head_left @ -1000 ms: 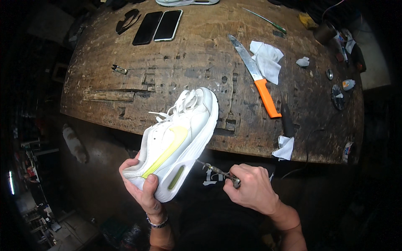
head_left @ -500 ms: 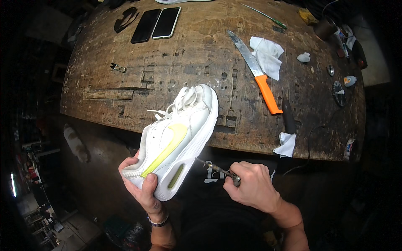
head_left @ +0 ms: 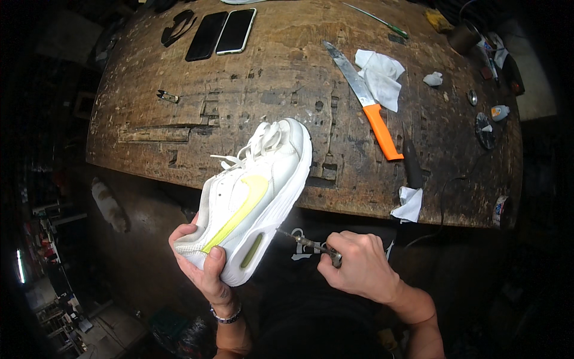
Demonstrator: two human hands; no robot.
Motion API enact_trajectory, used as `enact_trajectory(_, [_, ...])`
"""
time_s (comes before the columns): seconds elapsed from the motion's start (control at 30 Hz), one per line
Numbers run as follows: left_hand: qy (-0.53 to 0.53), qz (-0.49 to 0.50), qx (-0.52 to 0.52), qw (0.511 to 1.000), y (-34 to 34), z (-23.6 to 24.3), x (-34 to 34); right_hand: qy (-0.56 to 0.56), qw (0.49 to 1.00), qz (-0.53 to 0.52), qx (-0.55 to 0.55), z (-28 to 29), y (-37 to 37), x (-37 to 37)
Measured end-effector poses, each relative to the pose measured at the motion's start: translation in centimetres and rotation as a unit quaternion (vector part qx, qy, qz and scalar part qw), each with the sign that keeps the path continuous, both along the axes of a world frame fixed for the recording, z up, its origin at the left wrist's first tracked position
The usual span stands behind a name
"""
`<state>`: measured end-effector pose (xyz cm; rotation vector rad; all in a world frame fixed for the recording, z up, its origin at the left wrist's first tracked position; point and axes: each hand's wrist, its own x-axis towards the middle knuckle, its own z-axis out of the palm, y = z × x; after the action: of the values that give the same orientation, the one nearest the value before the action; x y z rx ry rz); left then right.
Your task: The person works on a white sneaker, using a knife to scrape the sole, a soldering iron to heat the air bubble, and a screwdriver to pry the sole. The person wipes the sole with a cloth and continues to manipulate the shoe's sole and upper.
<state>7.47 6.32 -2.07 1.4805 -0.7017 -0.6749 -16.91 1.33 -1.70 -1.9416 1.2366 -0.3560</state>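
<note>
My left hand [head_left: 202,268] grips the heel of a white sneaker [head_left: 251,197] with a yellow-green side mark, holding it tilted with the toe over the front edge of a worn wooden workbench [head_left: 287,90]. My right hand [head_left: 357,267] is closed around a thin metal hand tool [head_left: 302,242]. The tool's tip touches the sneaker's sole edge near the heel. White laces hang loose over the sneaker's top.
On the bench lie a knife with an orange handle [head_left: 366,102], a crumpled white cloth [head_left: 380,76], two dark phones [head_left: 220,33], a small metal piece [head_left: 168,96], a screwdriver [head_left: 375,19] and small items at the right edge. A white rag [head_left: 409,204] hangs at the front edge.
The tool tip has moved in from beside the sole to touch it. The sneaker has stayed in about the same place in my left hand.
</note>
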Motion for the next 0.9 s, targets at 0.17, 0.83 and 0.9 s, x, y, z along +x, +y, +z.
enact_trajectory(0.17, [0.03, 0.007, 0.002, 1.0, 0.11, 0.28, -0.11, 0.002, 1.0, -0.005, 0.0, -0.25, -0.1, 0.01])
enact_trajectory(0.83, [0.032, -0.001, -0.006, 0.999, -0.01, 0.41, -0.27, 0.01, 1.0, -0.006, -0.006, -0.04, 0.09, -0.44])
enact_trajectory(0.9, [0.023, 0.0, 0.0, 1.0, 0.01, 0.38, -0.31, 0.009, 1.0, -0.007, -0.008, -0.07, 0.12, -0.49])
